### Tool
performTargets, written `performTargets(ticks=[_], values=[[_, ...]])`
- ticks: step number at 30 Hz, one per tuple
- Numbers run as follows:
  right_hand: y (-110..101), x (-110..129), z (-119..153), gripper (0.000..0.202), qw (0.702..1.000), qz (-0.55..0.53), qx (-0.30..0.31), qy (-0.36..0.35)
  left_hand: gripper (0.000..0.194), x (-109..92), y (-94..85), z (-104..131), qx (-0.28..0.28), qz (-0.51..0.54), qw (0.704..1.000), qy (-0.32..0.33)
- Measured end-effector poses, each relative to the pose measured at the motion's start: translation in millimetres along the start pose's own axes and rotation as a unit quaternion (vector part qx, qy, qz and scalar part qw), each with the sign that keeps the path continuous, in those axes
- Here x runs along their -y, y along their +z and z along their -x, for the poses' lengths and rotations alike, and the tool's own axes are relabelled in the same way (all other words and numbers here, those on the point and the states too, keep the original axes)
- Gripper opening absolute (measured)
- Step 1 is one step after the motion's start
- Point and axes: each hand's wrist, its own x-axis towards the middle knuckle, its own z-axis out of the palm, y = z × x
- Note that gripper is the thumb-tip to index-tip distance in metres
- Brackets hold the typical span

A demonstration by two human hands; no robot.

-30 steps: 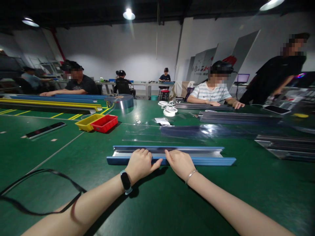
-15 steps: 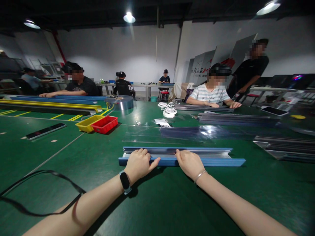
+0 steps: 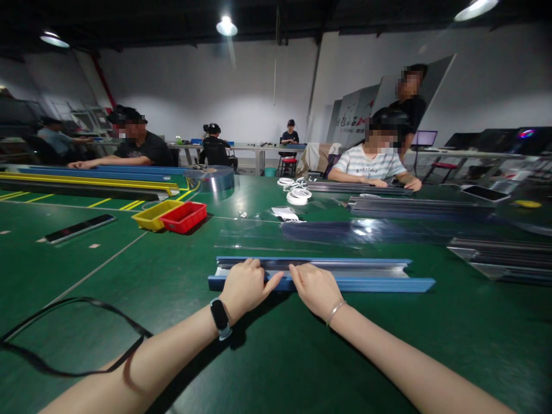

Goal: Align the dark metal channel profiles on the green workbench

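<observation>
A blue metal profile [image 3: 379, 284] with a silvery channel lies crosswise on the green table [image 3: 276, 356]. My left hand [image 3: 246, 284] grips the profile's left part, its fingers curled over into the channel and its thumb along the near edge. Just to the right, my right hand [image 3: 315, 287] has its fingers curled inside the channel near the middle, close to my left thumb. What its fingertips press or pinch is hidden. Behind the profile lies clear plastic film [image 3: 336, 231].
Yellow [image 3: 156, 215] and red [image 3: 184, 217] bins and a phone [image 3: 80, 228] lie at left. Dark profiles [image 3: 509, 259] rest at right, white rolls [image 3: 298, 196] farther back. A black strap [image 3: 86, 300] crosses my left forearm. Several people sit beyond; one stands.
My right hand has slid left along the profile, closer to my left hand, which stays in place. The standing person at the back right has moved left, behind the seated person.
</observation>
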Motion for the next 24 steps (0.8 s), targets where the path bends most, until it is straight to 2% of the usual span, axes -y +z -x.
performTargets(ticks=[11,19,24], values=[[1.9,-5.6,-0.5,0.046,0.999,0.029,0.004,0.031,0.042,1.3,0.3,3.2,-0.015,-0.023,0.998,0.052],[-0.4,-32.4,5.4,0.05,0.991,0.096,0.028,0.088,0.045,1.7,0.9,5.0,-0.006,-0.023,0.999,0.046],[-0.7,-34.7,6.4,0.049,0.991,0.104,0.019,0.085,0.051,-0.6,-2.9,3.7,0.022,-0.015,0.999,0.026]])
